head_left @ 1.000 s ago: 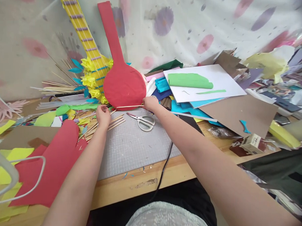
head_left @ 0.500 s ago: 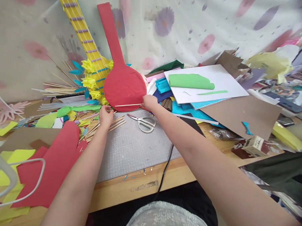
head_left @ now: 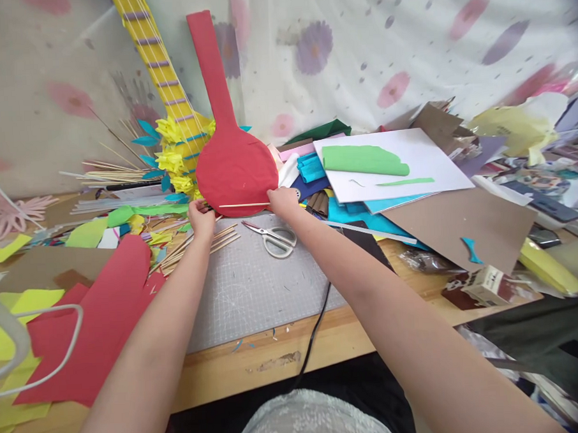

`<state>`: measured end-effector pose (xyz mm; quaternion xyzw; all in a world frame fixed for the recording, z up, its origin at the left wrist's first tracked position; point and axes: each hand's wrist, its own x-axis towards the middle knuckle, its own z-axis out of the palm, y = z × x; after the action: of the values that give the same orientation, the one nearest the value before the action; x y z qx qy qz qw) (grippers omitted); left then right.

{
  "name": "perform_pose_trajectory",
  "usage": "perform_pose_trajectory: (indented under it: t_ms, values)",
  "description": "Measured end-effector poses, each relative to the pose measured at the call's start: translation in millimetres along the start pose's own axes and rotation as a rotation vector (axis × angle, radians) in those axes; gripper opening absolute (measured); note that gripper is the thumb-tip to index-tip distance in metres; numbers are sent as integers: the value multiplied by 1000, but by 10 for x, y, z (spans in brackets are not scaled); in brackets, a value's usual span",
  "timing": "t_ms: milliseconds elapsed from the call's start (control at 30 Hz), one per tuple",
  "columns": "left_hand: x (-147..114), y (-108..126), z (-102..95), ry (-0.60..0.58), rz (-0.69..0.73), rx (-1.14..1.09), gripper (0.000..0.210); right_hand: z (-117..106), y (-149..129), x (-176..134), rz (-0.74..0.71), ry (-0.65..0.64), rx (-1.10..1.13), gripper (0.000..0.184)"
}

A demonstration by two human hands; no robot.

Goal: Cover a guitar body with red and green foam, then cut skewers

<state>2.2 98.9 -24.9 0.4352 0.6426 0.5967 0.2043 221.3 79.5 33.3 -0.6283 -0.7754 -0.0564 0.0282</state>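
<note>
A red banjo-shaped cutout [head_left: 236,168] with a long neck stands upright at the back of the cutting mat [head_left: 254,301]. My right hand [head_left: 284,202] is closed on a thin wooden stick [head_left: 243,205], which lies level across the lower part of the round red body. By the body's lower left edge is my left hand [head_left: 201,218], its fingers bent and apart; whether it touches the edge I cannot tell. Scissors [head_left: 276,240] with pale handles lie partly spread on the mat between my arms. Several loose wooden sticks [head_left: 225,240] lie beside my left wrist.
A yellow paper guitar [head_left: 160,69] with strings and flowers leans behind on the left. Red paper [head_left: 97,320] and yellow sheets lie at left. A white board [head_left: 440,159] bearing green paper, brown card [head_left: 461,222] and a small carton [head_left: 488,284] are at right. A black cable [head_left: 316,333] crosses the table edge.
My right hand has shifted slightly left and down, the stick with it. My left hand has barely moved. The whole view has tilted a little.
</note>
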Motion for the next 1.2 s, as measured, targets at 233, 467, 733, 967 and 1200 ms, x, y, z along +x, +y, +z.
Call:
perform_pose_trajectory:
  t_ms: [233, 467, 733, 967, 1200]
  values:
    - [134, 156, -17, -203, -253, -370, 24, -55, -51, -11, -13, -39, 28, 26]
    - [35, 53, -281, -181, -270, -432, 20, 20, -114, -124, 29, 15, 145, 26]
    - [86, 51, -472, -165, -262, -417, 22, 187, -129, -154, -38, 137, 362, 22]
    - [-82, 21, -714, 36, 142, 178, 18, 353, -144, -108, 17, 211, 394, 24]
    - [-247, 115, -704, 68, 258, 305, 34, 310, -180, -121, 30, 169, 326, 23]
